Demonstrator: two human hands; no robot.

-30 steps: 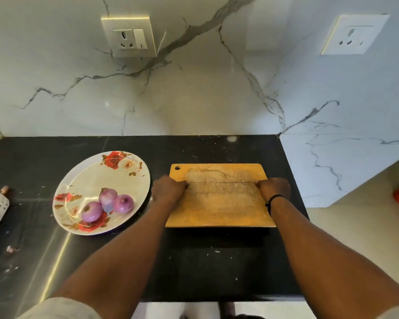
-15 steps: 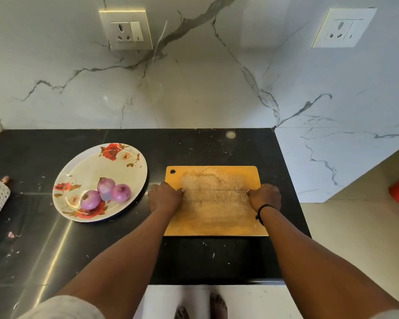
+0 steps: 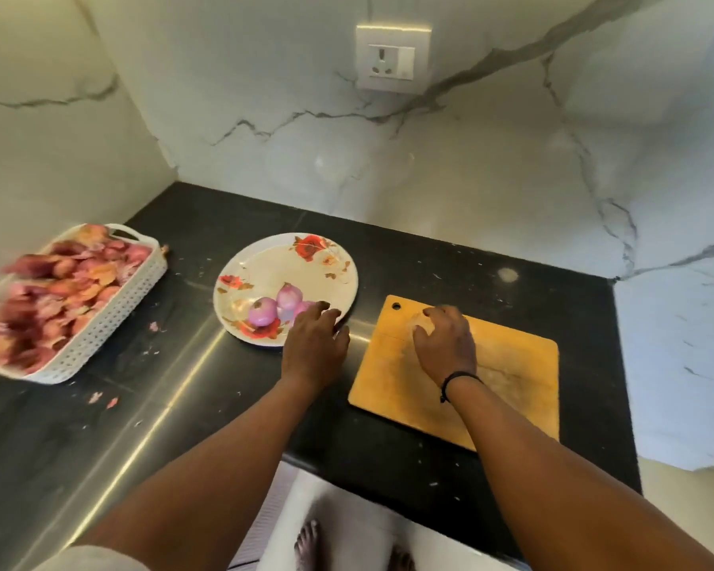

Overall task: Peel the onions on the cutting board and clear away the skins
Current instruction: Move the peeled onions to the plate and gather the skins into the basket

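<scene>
Three peeled purple onions (image 3: 262,311) lie on a flowered plate (image 3: 281,257) left of the wooden cutting board (image 3: 512,364). The board's surface is bare. My left hand (image 3: 314,344) reaches over the plate's near rim with fingers stretched out, its fingertips by the onions and partly hiding one. My right hand (image 3: 446,344) rests on the far left part of the board, fingers loosely bent onto the wood. I see nothing held in it.
A white perforated basket (image 3: 100,340) heaped with reddish onion skins stands at the left of the black counter (image 3: 207,405). A few skin scraps (image 3: 104,399) lie near it. Marble walls close the back and right, and the counter's front edge is near my feet.
Both hands have let go of the board's side edges. My left hand moved left to the plate and my right hand moved onto the board. The view swung left, revealing the basket.
</scene>
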